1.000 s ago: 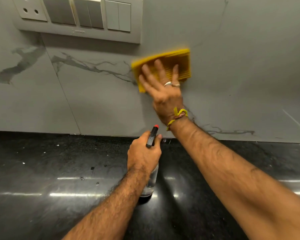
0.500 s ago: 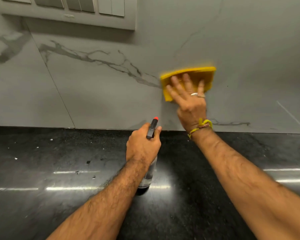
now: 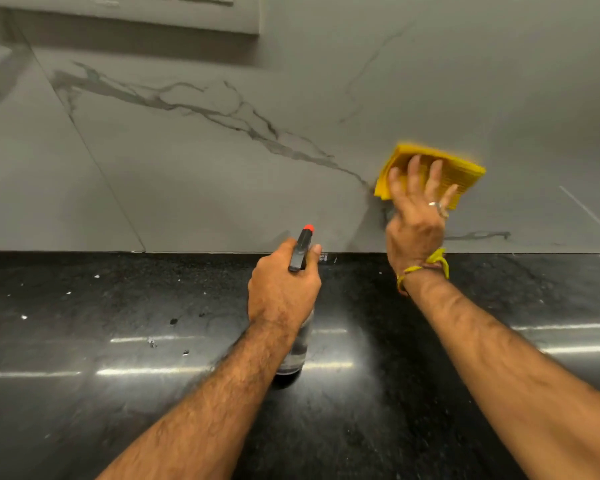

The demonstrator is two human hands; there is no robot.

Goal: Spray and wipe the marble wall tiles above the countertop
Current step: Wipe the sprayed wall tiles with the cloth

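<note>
Midway through wiping the grey veined marble wall tiles (image 3: 194, 174), low, near the glossy black stone bench (image 3: 84, 393). Flat right hand (image 3: 414, 216) pressed the folded yellow cloth (image 3: 461, 176); open tile rightward. Left hand (image 3: 283, 289) gripped the clear red-tipped spray bottle (image 3: 297, 351), likely needed next.

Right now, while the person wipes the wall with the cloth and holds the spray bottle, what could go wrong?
1. The right hand presses the yellow cloth with flat fingers only, so the cloth might slip down onto the black countertop.
2. The left hand grips the spray bottle with its nozzle toward the marble wall; a squeeze by accident might wet an area already wiped.
</note>
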